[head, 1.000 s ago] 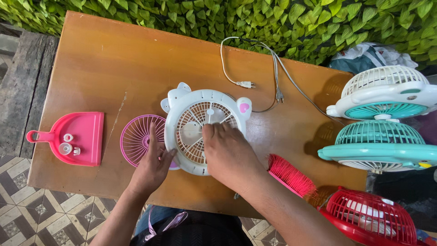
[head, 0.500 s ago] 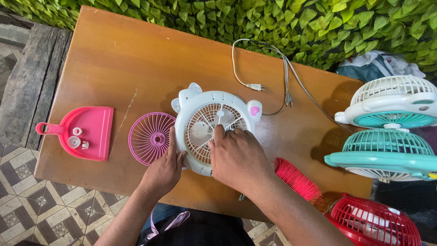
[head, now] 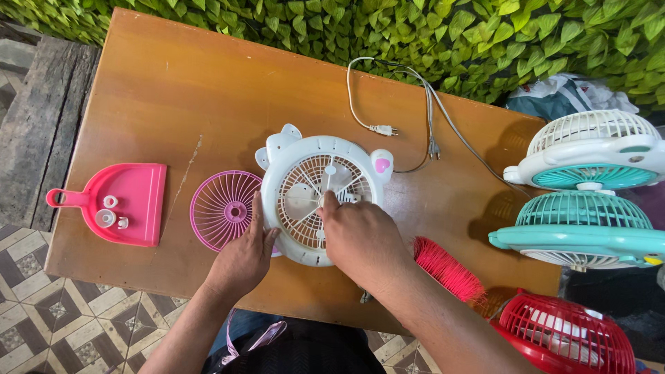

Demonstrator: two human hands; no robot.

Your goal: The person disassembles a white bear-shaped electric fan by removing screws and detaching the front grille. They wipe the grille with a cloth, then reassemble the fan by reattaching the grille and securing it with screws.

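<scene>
No packages, labels, signs or screens are showing anywhere in this view. Nothing boxed, wrapped with printing, or displaying a picture is lying on the wooden table [head: 138,104] or sitting beside it.

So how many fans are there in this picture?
4. A white fan lies on the table under both hands; a white-and-teal fan, a teal fan and a red fan sit at the right edge. More may be hidden off frame.
</scene>
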